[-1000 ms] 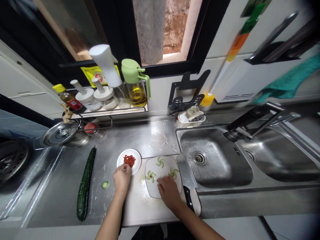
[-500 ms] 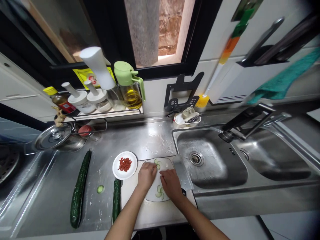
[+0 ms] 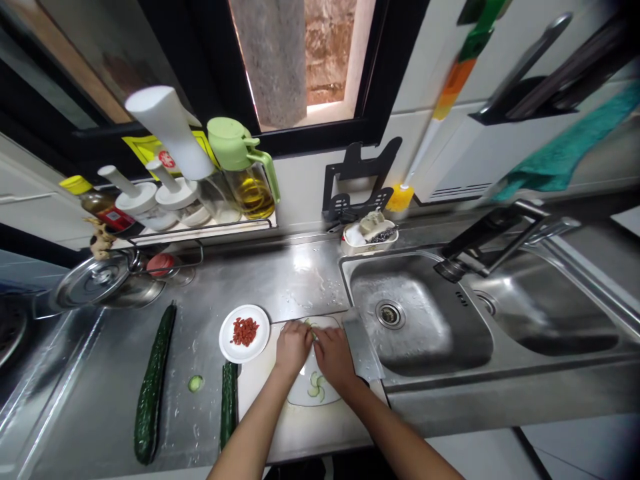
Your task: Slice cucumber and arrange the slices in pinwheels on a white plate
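Observation:
My left hand (image 3: 293,347) and my right hand (image 3: 334,355) meet fingertip to fingertip over the far part of a white square plate (image 3: 305,398). Both hands have their fingers curled and pinched at a cucumber flower (image 3: 308,324) that is mostly hidden beneath them. Another cucumber flower (image 3: 315,385) lies bare on the plate's near part. The plate rests on a white cutting board (image 3: 260,387). To the left of my left hand stands a small white dish (image 3: 227,347) of red goji berries (image 3: 245,331).
A cleaver (image 3: 361,341) lies on the board's right edge beside the sink (image 3: 415,320). On the steel counter to the left lie a whole cucumber (image 3: 150,387), a shorter cucumber piece (image 3: 229,413) and a slice (image 3: 195,383). Oil bottles and seasoning jars stand on a rack (image 3: 200,227) behind.
My left hand left the goji berry dish and came right onto the plate beside my right hand. Both hands then shifted toward the plate's far edge. A shorter cucumber piece came into view.

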Motion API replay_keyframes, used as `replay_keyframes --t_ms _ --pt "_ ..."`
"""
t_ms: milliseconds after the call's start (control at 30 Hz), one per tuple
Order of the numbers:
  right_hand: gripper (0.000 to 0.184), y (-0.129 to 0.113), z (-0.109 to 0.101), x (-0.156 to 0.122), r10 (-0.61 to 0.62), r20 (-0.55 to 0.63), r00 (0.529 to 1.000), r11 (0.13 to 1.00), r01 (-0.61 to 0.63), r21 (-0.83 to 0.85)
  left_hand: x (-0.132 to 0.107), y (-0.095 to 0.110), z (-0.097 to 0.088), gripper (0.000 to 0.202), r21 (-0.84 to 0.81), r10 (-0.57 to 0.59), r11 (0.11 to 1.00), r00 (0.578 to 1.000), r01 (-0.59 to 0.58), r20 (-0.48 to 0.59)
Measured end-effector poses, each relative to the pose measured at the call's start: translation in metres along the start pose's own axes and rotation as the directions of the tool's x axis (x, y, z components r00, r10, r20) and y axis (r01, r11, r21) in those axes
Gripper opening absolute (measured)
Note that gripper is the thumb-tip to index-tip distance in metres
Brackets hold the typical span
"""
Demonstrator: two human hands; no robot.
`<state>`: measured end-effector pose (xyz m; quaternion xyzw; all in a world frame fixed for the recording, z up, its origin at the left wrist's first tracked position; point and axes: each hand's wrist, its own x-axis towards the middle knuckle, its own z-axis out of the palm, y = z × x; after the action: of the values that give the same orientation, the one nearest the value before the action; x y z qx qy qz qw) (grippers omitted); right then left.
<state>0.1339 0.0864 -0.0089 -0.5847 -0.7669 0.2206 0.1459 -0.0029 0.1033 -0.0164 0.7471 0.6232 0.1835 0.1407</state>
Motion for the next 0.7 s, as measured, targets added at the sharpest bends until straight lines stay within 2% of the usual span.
replay_keyframes --t_ms 433,700 --pt "0.030 -0.005 0.001 0.004 0.034 0.024 0.999 0.999 -0.033 -0.043 -0.003 -0.003 -0.003 0.016 -0.090 -0.049 0.995 0.999 0.049 0.007" --pt "0.036 -0.005 0.000 0.002 0.040 -0.010 0.999 0.999 -0.040 -0.017 -0.024 -0.015 -0.024 0.019 -0.128 -0.079 0.989 0.993 0.067 -0.086"
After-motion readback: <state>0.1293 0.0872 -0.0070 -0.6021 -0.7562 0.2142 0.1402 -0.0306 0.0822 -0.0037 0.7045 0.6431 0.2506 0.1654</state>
